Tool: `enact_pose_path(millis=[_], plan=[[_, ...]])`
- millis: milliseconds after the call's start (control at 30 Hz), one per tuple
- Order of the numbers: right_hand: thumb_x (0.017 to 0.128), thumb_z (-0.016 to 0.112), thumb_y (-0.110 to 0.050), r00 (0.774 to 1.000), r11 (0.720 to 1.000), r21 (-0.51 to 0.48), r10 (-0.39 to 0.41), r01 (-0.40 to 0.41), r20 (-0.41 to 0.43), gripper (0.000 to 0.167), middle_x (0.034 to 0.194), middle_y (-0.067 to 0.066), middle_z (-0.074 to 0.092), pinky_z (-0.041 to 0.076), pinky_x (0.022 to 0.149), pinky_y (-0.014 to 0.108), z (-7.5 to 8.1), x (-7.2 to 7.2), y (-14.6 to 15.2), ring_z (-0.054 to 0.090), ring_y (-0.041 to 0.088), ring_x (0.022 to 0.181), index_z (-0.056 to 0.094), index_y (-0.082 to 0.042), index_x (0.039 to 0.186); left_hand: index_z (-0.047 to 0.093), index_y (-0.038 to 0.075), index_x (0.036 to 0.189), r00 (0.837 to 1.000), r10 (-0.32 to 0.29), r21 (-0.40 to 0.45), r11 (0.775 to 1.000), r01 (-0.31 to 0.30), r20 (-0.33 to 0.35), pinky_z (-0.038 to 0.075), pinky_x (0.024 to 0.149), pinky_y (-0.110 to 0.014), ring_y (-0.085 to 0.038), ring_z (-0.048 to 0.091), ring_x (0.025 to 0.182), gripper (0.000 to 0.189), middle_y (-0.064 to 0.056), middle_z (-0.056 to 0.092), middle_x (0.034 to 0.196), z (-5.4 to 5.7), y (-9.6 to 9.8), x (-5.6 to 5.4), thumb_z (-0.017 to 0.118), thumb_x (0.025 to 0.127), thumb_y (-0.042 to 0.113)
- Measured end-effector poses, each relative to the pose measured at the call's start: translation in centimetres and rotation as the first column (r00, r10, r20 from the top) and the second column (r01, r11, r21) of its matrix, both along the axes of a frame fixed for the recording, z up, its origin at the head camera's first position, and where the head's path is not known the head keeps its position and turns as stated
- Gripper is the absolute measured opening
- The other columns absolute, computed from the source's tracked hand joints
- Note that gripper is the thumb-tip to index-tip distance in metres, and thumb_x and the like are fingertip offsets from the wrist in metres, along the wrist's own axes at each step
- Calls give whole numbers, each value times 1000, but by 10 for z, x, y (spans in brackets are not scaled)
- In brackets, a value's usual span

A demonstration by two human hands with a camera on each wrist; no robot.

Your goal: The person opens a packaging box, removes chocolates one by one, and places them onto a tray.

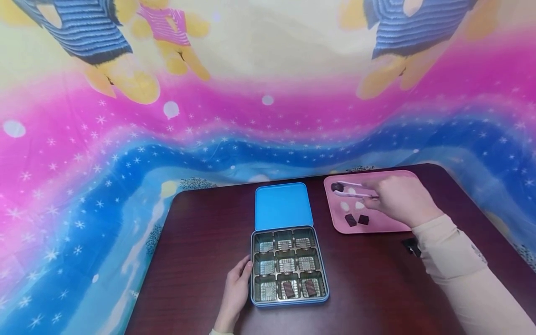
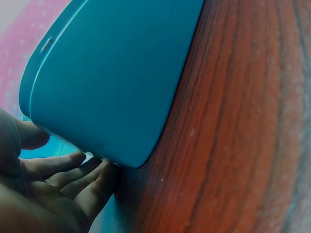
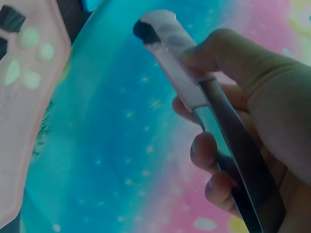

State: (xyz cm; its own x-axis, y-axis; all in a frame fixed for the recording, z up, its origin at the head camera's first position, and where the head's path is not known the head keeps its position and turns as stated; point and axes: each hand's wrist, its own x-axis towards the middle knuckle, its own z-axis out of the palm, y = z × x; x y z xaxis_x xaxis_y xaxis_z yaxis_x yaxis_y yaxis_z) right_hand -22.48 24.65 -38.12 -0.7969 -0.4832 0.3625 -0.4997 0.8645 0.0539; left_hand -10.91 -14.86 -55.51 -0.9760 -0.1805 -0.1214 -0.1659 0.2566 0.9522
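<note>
My right hand [image 1: 404, 200] grips a pair of tongs [image 3: 180, 73] with pale tips and metal arms. Between those tips is a dark round chocolate [image 1: 337, 187], held above the far left part of the pink tray [image 1: 389, 226]. White pieces [image 1: 345, 206] and two dark square chocolates [image 1: 363, 220] lie on the tray. My left hand [image 1: 235, 291] touches the left wall of a blue tin [image 2: 112, 82], its fingers fairly straight. The tin holds a divided gold insert [image 1: 286, 265]; brown chocolates [image 1: 289, 289] sit in the middle and right front compartments.
The tin's blue lid [image 1: 284, 206] lies open behind it. A small black object [image 1: 412, 246] is partly hidden under the right sleeve [image 1: 452, 260]. Behind the dark wooden table [image 1: 201, 260] hangs a patterned cloth [image 1: 234, 111].
</note>
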Motion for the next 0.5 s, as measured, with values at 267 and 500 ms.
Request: enact_pose_path(millis=[267,500], plan=[[81,82,-33,965,984,3,-173,176,196,26,63,-3,64,49,47,51,-12,-13,20,56,18,56,73,-16,98,52,-9,141,1000,2,8,1000,-2,10,40,110,-55,-36,51,133,50,-23,60,136,2,0,0,52,107,28],[83,81,-32,914,965,30,-256,260,316,20,68,-2,63,46,46,50,-28,-22,35,54,21,60,73,-16,91,53,-7,141,1000,3,13,1000,-3,13,40,111,-54,-34,52,131,48,-22,61,135,1,0,0,53,107,26]])
